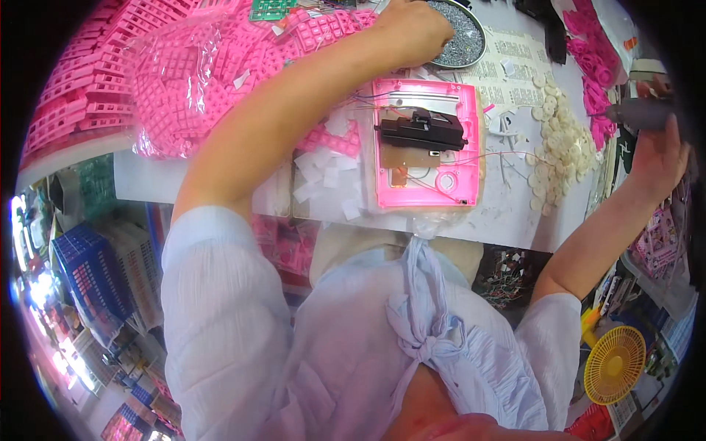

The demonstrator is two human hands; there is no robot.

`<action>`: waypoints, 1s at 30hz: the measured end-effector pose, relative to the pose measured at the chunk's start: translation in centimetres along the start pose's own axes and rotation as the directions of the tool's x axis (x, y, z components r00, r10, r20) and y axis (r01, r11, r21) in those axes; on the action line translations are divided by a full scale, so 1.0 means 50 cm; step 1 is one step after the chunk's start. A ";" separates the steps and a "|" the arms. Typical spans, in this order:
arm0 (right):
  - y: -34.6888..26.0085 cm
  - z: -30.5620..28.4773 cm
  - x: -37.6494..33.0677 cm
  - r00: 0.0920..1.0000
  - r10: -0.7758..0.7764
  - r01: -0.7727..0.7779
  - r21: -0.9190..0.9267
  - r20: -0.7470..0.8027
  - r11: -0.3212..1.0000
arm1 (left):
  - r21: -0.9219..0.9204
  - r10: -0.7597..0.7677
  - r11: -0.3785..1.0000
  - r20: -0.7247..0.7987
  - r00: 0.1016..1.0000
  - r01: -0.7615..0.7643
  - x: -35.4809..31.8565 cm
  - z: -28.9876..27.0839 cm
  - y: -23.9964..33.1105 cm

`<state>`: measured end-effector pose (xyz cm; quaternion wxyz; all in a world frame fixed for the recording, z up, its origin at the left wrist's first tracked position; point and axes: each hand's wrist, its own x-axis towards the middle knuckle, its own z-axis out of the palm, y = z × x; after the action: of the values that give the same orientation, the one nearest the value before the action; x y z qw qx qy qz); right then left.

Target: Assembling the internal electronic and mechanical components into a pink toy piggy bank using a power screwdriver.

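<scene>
My left hand (415,31) reaches over the far edge of a round dish (483,53) filled with small grey metal pieces that look like screws. Its fingers are closed, and what they pinch is hidden. At the far right my right hand (658,158) is wrapped round a dark grey power screwdriver (638,113), its thin bit pointing left. Between the hands lies an open pink plastic casing (385,176). A black plastic mechanism (423,132) sits across it, with thin wires running out to both sides.
Pink button grids (250,103), some in a clear bag, heap up on the left beside stacked pink frames (81,88). White paper squares (323,173) lie left of the casing, pale round discs (555,140) to its right. A green circuit board (272,9) is at the back.
</scene>
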<state>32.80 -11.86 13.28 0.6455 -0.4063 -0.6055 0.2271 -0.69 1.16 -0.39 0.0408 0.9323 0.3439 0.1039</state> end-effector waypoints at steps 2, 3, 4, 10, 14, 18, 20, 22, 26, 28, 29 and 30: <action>0.013 0.008 -0.001 0.969 0.215 -0.239 0.255 0.118 0.937 | -0.046 0.031 0.998 -0.045 0.999 -0.033 -0.011 -0.005 0.007; 0.008 0.026 -0.003 0.936 0.285 -0.343 0.344 0.207 0.874 | -0.054 0.032 0.998 -0.057 0.998 -0.035 -0.029 -0.034 0.022; -0.011 0.099 -0.004 0.947 0.284 -0.319 0.312 0.151 0.895 | -0.062 0.039 0.997 -0.073 0.997 -0.044 -0.034 -0.050 0.032; 0.008 0.236 -0.014 0.941 0.256 -0.318 0.318 0.222 0.893 | 0.116 0.009 0.993 -0.087 0.996 0.002 0.029 0.034 -0.007; -0.004 0.324 -0.022 0.934 0.055 -0.214 0.428 0.353 0.878 | 0.118 0.001 0.993 -0.014 1.000 0.001 0.028 0.015 -0.015; 0.014 0.257 -0.027 0.882 0.253 -0.376 0.270 0.398 0.886 | -0.168 0.122 0.969 -0.314 0.942 -0.182 -0.043 -0.097 0.057; -0.020 0.305 -0.066 0.938 0.102 -0.222 0.346 0.331 0.912 | -0.148 0.176 0.961 -0.324 0.930 -0.234 -0.140 -0.144 0.107; -0.058 0.330 -0.117 0.934 0.042 -0.255 0.578 0.356 0.775 | -0.236 0.108 0.951 -0.349 0.931 -0.199 -0.229 -0.147 0.140; -0.061 0.340 -0.134 0.852 -0.167 -0.222 0.633 0.495 0.742 | -0.426 -0.027 0.892 -0.388 0.921 -0.153 -0.288 -0.124 0.163; -0.063 0.348 -0.132 0.801 -0.231 -0.219 0.630 0.552 0.745 | -0.468 -0.074 0.875 -0.388 0.919 -0.127 -0.298 -0.115 0.166; -0.066 0.351 -0.129 0.792 -0.243 -0.212 0.626 0.560 0.750 | -0.487 -0.094 0.865 -0.392 0.915 -0.119 -0.300 -0.111 0.167; -0.069 0.354 -0.127 0.784 -0.254 -0.206 0.623 0.567 0.755 | -0.498 -0.099 0.858 -0.398 0.912 -0.124 -0.299 -0.108 0.169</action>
<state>14.00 -14.39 11.13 0.5128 -0.0478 -0.6692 0.5357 -7.60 -14.94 3.65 0.2136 0.8469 0.2983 0.3849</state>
